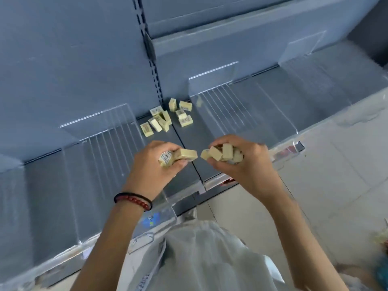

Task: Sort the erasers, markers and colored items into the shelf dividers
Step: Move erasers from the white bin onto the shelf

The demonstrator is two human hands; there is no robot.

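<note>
My left hand (154,164) grips a few pale yellow erasers (184,155), one with a barcode label showing. My right hand (245,166) holds a handful of the same erasers (222,153), their ends sticking out toward the left hand. Both hands hover above the front of the grey shelf (189,177), close together. Several more erasers (165,117) lie loose in a pile at the back of the shelf, in the section between two clear plastic dividers (109,131) (231,95).
A slotted upright (152,59) runs up the grey back panel. A third clear divider (304,47) stands to the far right. A clear front rail (161,219) edges the shelf. Pale floor tiles (325,185) lie to the right; a white plastic bag (199,259) hangs below.
</note>
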